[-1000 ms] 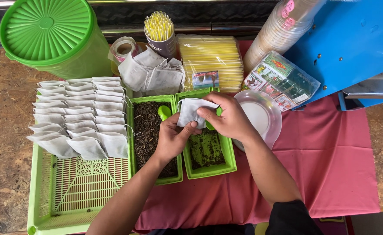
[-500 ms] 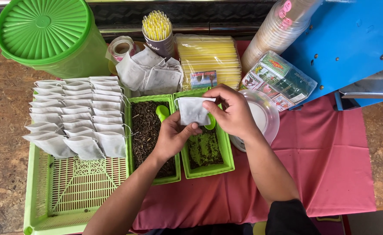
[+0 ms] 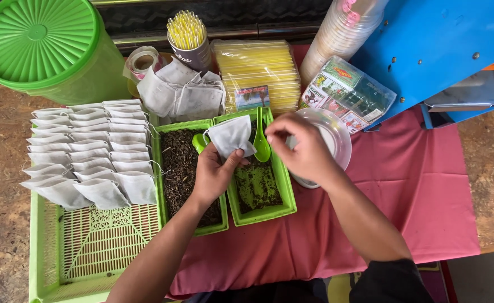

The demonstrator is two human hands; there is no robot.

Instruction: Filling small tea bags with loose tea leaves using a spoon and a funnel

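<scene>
1. Left hand (image 3: pixel 213 174): bare, no ring or glove; forearm uncovered down to the lower left of the frame.
2. Right hand (image 3: pixel 303 148): bare; forearm uncovered.
3. Dark garment at bottom centre-right.

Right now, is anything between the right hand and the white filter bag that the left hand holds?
Nothing visible blocks it. The left hand holds the white filter bag above the green trays; the right hand is beside it, with only the green spoon lying lower between them.

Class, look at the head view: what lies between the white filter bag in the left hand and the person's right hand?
A green spoon stands there, over the green tray, between filter bag and right hand.
</scene>
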